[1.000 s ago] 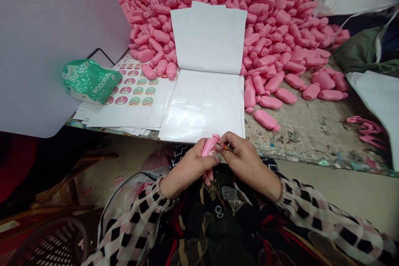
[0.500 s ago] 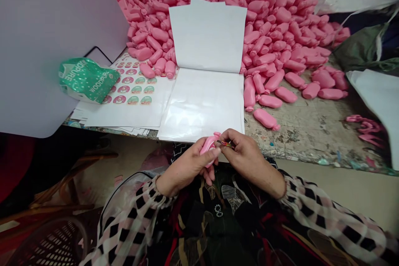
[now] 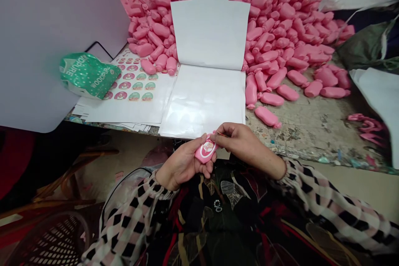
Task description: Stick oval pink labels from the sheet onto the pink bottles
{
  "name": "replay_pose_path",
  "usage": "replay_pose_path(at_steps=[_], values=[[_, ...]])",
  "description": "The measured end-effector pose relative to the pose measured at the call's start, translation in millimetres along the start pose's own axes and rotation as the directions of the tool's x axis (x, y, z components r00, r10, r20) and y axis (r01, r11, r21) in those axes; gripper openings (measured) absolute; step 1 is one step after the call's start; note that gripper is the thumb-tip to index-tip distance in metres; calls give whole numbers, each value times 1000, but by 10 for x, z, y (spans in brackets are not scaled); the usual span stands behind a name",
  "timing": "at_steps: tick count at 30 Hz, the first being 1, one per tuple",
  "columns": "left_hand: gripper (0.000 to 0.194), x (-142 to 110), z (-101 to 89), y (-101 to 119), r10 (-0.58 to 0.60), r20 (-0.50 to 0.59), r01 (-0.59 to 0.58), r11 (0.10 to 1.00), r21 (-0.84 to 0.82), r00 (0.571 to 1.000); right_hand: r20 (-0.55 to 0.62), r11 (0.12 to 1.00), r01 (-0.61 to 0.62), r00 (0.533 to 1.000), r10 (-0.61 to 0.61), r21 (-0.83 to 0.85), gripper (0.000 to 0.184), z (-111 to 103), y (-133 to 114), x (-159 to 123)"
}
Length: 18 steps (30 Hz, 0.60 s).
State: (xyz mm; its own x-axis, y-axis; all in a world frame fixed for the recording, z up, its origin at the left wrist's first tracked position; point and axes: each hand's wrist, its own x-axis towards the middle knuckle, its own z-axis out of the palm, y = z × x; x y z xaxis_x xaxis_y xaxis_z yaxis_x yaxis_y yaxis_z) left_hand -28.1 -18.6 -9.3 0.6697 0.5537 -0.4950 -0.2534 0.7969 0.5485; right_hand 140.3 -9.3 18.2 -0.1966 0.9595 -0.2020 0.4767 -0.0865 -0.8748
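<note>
My left hand (image 3: 183,160) is closed around a small pink plastic bottle (image 3: 203,158), tilted with its label side up. On that side sits a white-rimmed oval sticker (image 3: 208,147) with a small picture. My right hand (image 3: 238,139) pinches a thin patterned tool, like tweezers, mostly hidden by the fingers. Its fingertips touch the upper end of the bottle, near the sticker. Beyond both hands lies a white backing sheet (image 3: 202,102) on the table edge, its upper part folded up against the pile.
A large heap of pink bottles (image 3: 280,29) fills the back of the worktable (image 3: 307,133). To the left, a green package (image 3: 90,75) rests on a sticker sheet (image 3: 134,110). Pink scraps (image 3: 368,126) and white papers (image 3: 377,99) lie at right. A basket (image 3: 52,237) stands lower left.
My left hand has turned the bottle so its oval sticker faces up. My right hand has shifted slightly up and left, against the bottle's top. The view has tipped a little.
</note>
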Motion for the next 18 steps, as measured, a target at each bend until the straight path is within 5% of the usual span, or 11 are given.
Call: replay_pose_path(at_steps=[18], values=[[42,-19,-3,28,-69,21,70,997,-30,997,133,990,-120,985,109,79,28,-146,-213,-59]])
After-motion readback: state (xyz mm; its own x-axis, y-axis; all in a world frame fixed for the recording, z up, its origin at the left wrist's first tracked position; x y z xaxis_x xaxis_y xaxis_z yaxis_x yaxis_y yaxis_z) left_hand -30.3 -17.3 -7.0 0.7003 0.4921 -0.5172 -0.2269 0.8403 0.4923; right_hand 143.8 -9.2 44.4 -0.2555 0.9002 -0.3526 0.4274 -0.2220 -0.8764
